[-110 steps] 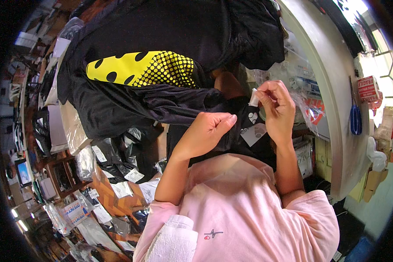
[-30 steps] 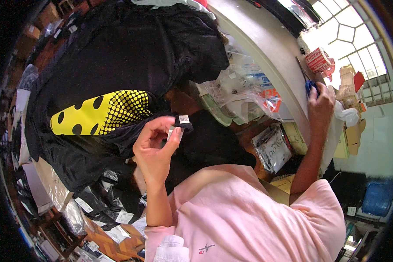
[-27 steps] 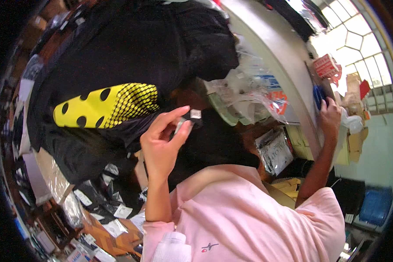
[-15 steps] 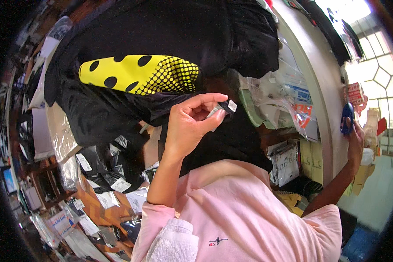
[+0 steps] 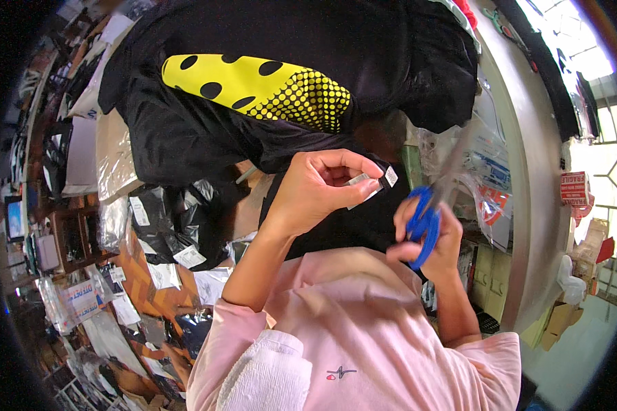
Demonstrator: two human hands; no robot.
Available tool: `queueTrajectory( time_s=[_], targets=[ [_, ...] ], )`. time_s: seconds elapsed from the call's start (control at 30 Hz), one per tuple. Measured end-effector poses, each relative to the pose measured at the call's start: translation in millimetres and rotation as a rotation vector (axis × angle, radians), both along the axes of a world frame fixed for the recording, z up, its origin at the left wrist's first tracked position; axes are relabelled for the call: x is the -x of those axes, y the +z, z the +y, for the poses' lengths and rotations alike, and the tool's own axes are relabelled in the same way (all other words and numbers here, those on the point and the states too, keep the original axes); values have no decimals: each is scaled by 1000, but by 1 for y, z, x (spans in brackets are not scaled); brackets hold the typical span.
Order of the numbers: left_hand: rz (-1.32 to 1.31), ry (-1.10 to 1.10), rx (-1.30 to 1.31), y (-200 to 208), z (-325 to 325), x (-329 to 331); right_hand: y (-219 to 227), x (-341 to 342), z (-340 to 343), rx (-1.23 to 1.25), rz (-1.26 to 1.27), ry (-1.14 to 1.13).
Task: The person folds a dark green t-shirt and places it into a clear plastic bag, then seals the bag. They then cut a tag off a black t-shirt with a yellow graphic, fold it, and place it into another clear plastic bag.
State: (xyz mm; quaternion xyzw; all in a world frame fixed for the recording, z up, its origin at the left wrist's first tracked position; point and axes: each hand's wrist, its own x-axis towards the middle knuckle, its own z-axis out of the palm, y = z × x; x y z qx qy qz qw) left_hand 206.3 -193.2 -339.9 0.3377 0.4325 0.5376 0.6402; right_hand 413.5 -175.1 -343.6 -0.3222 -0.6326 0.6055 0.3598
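Observation:
My left hand [image 5: 308,195] pinches a small black and white label [image 5: 390,177] between thumb and fingertips, in front of my chest. In my right hand [image 5: 448,240] is a pair of scissors [image 5: 428,222] with blue handles, fingers wrapped round the loops. Their blades point up and away, smeared by motion, so I cannot tell how far apart they are. The scissors are to the right of the label and apart from it. Beyond both hands lies a black garment [image 5: 308,34] with a yellow, black-spotted panel [image 5: 233,79].
On the right runs a pale table edge [image 5: 538,171], with clear plastic packaging [image 5: 490,147] beside it. Black plastic parcels [image 5: 178,216] with white labels lie on the left. A red and white roll of tape [image 5: 574,188] is at the far right.
My right hand has brought the blue scissors from the far right side in close to the label. My left hand keeps its pinch on the label. The whole view has shifted slightly.

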Motion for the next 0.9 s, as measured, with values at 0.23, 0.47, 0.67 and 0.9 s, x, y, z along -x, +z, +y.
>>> queueTrajectory(
  time_s=[0.23,0.47,0.67,0.9],
  targets=[
    [-24,7,82,9,-14,0,2,34,12,-280,-22,-262],
    [-40,65,56,10,-15,-10,2,30,7,-99,-3,-241],
    [28,-10,34,0,-18,-11,7,26,11,95,-1,-176],
    [400,-93,-313,-9,-15,-3,-1,18,26,664,322,-2]
  ],
)
